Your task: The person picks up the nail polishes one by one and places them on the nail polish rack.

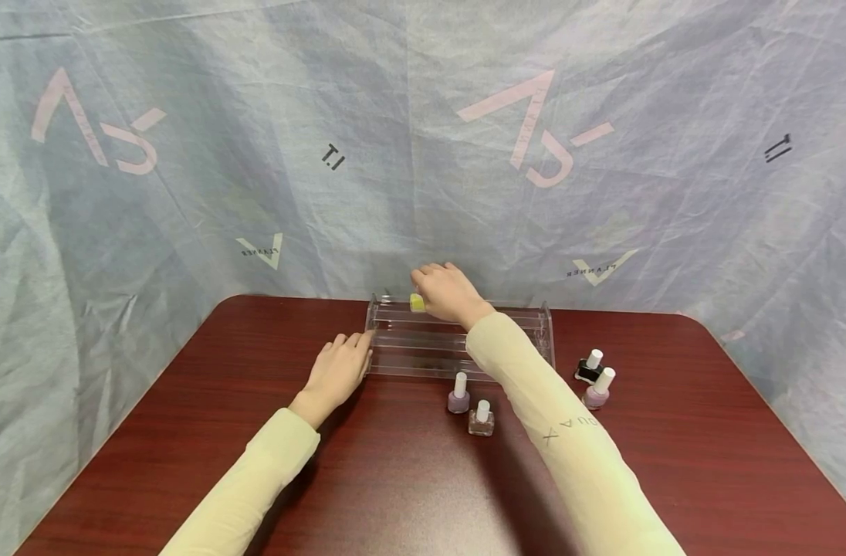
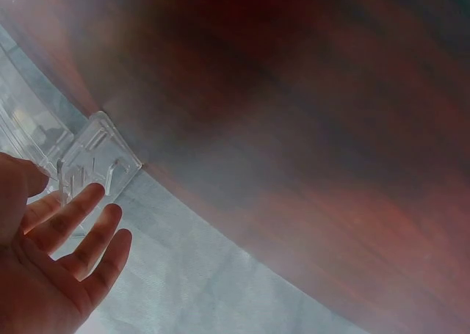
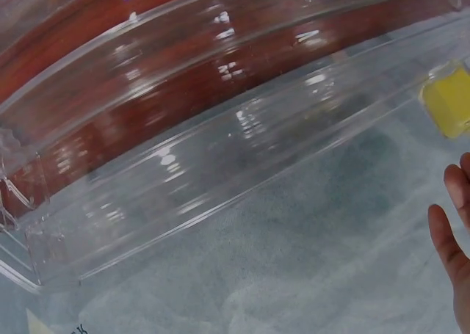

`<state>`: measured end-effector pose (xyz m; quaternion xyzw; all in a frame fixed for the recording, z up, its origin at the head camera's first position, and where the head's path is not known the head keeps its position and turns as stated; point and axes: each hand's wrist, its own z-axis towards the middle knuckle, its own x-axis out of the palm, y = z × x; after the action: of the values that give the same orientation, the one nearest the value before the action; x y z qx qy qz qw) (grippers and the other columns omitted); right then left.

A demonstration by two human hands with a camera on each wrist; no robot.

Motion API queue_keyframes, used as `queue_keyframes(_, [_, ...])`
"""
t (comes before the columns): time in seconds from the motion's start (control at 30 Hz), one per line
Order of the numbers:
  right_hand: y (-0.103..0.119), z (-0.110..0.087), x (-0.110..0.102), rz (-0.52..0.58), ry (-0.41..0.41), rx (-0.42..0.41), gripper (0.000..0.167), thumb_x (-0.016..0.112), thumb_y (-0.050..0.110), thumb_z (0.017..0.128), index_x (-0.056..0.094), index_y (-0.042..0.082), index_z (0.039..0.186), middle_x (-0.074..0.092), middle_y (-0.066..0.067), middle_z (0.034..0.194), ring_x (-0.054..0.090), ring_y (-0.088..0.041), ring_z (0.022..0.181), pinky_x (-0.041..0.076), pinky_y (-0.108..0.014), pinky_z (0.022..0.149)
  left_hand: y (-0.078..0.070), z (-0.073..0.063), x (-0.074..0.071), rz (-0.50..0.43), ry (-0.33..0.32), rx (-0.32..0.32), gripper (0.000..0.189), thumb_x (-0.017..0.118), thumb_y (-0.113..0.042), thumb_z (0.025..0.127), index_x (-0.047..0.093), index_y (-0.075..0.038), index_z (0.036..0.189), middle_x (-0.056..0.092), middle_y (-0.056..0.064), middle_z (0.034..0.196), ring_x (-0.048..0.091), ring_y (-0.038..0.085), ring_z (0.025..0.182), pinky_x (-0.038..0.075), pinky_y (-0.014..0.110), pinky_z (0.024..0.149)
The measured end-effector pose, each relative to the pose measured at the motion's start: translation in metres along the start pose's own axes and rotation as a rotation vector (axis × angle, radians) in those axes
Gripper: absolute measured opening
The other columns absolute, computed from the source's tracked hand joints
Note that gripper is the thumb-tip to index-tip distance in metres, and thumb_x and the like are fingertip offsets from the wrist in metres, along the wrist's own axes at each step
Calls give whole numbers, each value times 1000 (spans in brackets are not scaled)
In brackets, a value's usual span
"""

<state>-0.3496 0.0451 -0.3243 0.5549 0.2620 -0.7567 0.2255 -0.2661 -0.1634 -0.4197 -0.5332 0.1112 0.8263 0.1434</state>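
In the head view, my right hand holds a yellow nail polish bottle over the back tier of a clear acrylic display rack. The right wrist view shows the yellow bottle body at the right edge, above the rack's long clear tier; its cap is out of sight. My left hand is at the rack's left end, fingertips against the side. In the left wrist view, its fingers extend loosely beside the clear end panel.
In front of the rack stand a mauve nail polish bottle and a brownish one. To its right are a black bottle and a pale purple one. A printed grey cloth hangs behind the red-brown table.
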Motion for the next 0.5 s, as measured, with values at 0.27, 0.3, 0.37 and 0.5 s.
queue_keyframes(0.27, [1,2,5,2,8,17,11,47,17,94,55,12,99,62,-3,98,57,-22,103,39,-45,99,0,0,0,5,-20,12,35,52,-19,92,52,-8,125,63,8,107,57,29,93,48,41,73])
queue_keyframes(0.3, [0,3,6,4,10,21,11,47,17,94,55,12,99,62,-3,98,57,-22,104,38,-45,99,0,0,0,6,-21,14,35,51,-20,92,52,-8,125,63,8,107,57,28,93,48,40,73])
queue_keyframes(0.37, [0,4,6,9,17,27,11,48,18,94,55,12,100,62,-3,99,57,-22,105,38,-45,99,-1,1,0,7,-19,12,35,50,-20,92,52,-8,125,63,8,107,57,28,93,48,40,74])
queue_keyframes(0.5, [1,6,8,16,43,45,11,48,18,94,55,13,101,62,-3,102,56,-21,106,38,-46,100,0,1,1,12,-16,11,35,50,-20,93,52,-8,125,63,8,108,57,28,94,48,40,74])
